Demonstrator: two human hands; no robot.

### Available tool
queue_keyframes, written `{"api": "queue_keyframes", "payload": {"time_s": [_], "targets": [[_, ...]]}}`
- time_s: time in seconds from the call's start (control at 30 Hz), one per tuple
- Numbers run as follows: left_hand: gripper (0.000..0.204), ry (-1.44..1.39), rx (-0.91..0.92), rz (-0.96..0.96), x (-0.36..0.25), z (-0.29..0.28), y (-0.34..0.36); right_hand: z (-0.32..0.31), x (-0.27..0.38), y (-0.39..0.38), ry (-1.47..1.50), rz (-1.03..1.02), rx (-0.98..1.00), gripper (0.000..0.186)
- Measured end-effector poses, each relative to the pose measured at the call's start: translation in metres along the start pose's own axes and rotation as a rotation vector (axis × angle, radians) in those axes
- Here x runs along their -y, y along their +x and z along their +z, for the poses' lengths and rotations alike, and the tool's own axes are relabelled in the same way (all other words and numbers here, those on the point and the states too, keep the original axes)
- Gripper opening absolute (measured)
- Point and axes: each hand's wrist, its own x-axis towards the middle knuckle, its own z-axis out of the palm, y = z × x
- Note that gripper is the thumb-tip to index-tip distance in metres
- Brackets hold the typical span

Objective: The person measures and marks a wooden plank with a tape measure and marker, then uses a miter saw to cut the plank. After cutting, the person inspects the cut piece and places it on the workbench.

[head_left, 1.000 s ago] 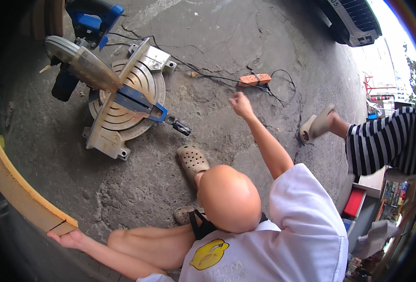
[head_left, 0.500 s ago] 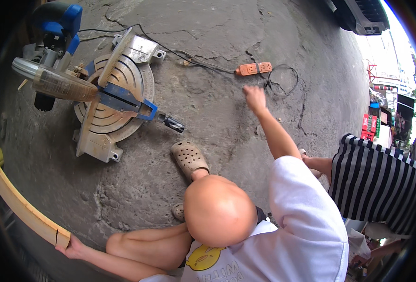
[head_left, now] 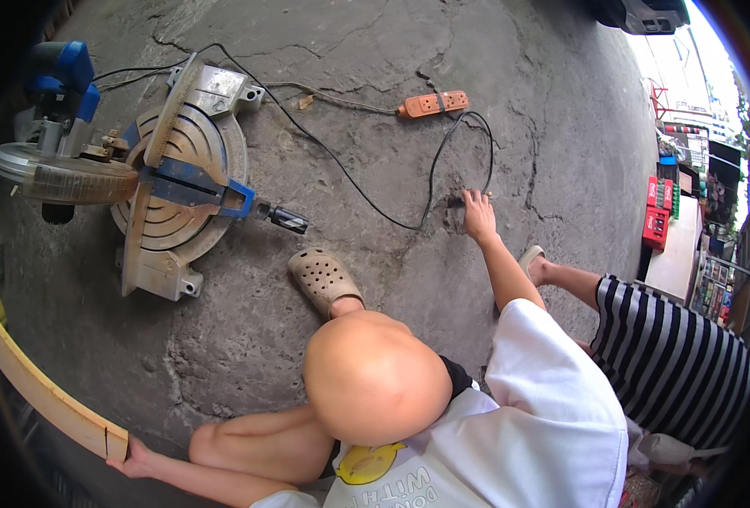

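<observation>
My left hand [head_left: 136, 458] grips the near end of a long, pale wooden board [head_left: 44, 391] at the lower left. A short dark slit shows near that end. Out over the concrete, my right hand [head_left: 479, 218] is closed on a black power cord [head_left: 432, 173], and a small dark piece shows beside the fingers; I cannot make out its shape. The cord loops up past an orange power strip [head_left: 432, 104] and runs back across the floor toward a blue and silver miter saw [head_left: 184, 182]. Dust covers the saw's round base, and its head leans to the left.
Cracked grey concrete [head_left: 366, 169] spreads all around. My clog [head_left: 324, 275] stands just in front of the saw's handle. A person in a striped garment [head_left: 671, 360] is close on my right. Red crates [head_left: 656, 216] and a vehicle [head_left: 646, 13] are farther off.
My right hand has moved down toward me from beside the power strip, drawing the black cord into a wider loop. The left hand still holds the board.
</observation>
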Motion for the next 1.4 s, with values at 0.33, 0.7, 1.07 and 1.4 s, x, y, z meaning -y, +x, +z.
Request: {"api": "queue_keyframes", "payload": {"time_s": [0.33,0.7,1.07,1.4], "targets": [[0.058,0.051,-0.042,0.029,0.007,0.012,-0.009,-0.008,-0.015,0.047,0.33,0.033,0.009,0.011],[0.056,0.123,-0.027,-0.021,0.006,0.003,0.002,-0.081,0.022,0.223,0.114,-0.178,-0.182,0.013],[0.057,0.206,-0.044,0.097,-0.003,-0.001,-0.013,-0.093,0.031,0.251,-0.023,-0.045,0.128,0.022],[0.054,0.218,-0.04,0.141,-0.013,-0.005,-0.017,-0.071,0.036,0.277,0.245,-0.032,-0.005,0.024]]}}
